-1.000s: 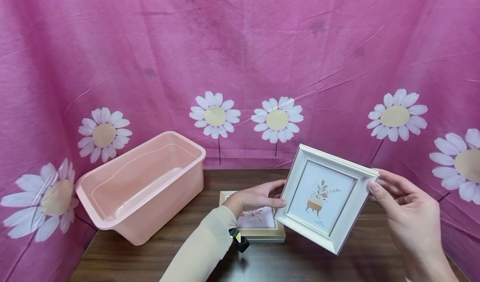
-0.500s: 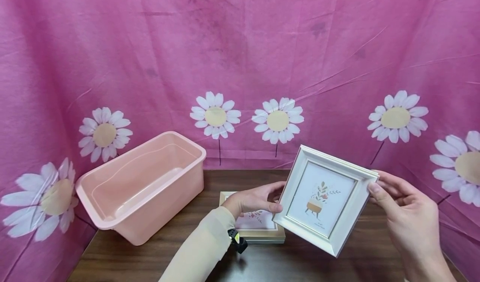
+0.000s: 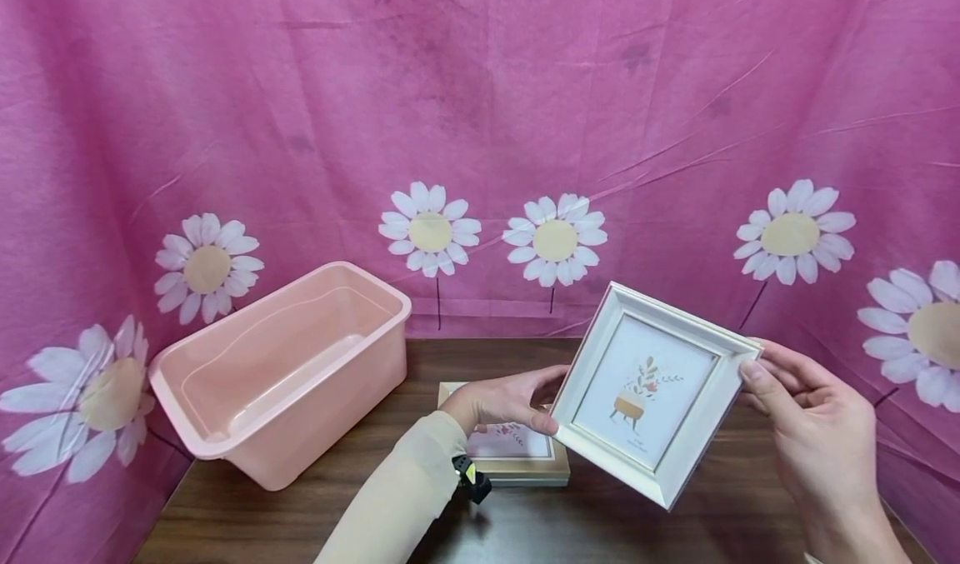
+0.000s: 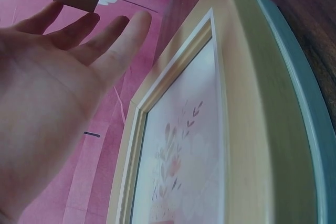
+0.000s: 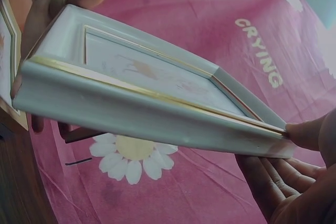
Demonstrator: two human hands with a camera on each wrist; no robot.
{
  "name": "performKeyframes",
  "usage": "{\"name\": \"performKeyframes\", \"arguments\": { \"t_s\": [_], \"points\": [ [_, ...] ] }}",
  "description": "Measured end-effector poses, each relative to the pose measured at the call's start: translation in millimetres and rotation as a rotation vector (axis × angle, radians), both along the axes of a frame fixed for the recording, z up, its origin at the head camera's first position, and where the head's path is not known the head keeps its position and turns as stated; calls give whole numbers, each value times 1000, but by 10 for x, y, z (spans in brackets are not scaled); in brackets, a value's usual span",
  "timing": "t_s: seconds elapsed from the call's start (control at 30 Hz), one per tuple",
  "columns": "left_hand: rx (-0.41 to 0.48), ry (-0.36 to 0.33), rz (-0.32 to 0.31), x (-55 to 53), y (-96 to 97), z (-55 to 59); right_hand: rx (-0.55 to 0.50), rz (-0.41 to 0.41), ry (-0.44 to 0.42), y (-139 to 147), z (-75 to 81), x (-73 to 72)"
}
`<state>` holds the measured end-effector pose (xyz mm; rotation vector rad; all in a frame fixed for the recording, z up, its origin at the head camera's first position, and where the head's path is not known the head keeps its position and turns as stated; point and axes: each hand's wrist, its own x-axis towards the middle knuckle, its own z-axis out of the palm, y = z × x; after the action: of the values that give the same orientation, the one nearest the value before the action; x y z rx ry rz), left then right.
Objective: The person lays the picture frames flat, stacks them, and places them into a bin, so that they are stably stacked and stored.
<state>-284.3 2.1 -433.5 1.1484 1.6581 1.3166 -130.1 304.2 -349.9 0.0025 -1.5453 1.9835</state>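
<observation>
A white picture frame [image 3: 576, 431] with a thin gold inner line is held up, tilted, above the table. Its print [image 3: 637, 389] shows a plant in a legged pot. My left hand [image 3: 502, 401] holds the left edge, thumb at the front and fingers behind. At the upper right corner my right hand [image 3: 821, 431] pinches the frame, with its thumb on the front and its fingers at the back, as the right wrist view also shows. Beneath my left hand lies a wood-coloured picture frame [image 4: 247, 129] on top of a pale blue one [image 4: 299, 103], partly covered by the wrist.
A pink plastic bin [image 3: 330, 410], open at the top, stands at the left of the dark wooden table [image 3: 420, 364]. Behind it hangs a pink cloth [image 3: 480, 131] printed with white daisies. A black strap [image 3: 472, 481] sits on my left wrist.
The white frame has shifted slightly to the right and turned a little. My left thumb sits slightly lower near its left corner. The bin and the stacked frames stay put.
</observation>
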Motion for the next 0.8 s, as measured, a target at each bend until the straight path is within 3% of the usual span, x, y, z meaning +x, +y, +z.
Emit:
{"name": "performKeyframes", "arguments": {
  "t_s": [0.3,0.5,0.8],
  "points": [
    [2,-53,-1,-22,-81,-43,-61,37,26,40,-42,-44],
    [-5,-31,2,-54,-138,-50,-90,84,30,92,-82,-71],
    [-37,13,74,-51,-226,-54,-135,141,81,95,-140,-118]
  ]
}}
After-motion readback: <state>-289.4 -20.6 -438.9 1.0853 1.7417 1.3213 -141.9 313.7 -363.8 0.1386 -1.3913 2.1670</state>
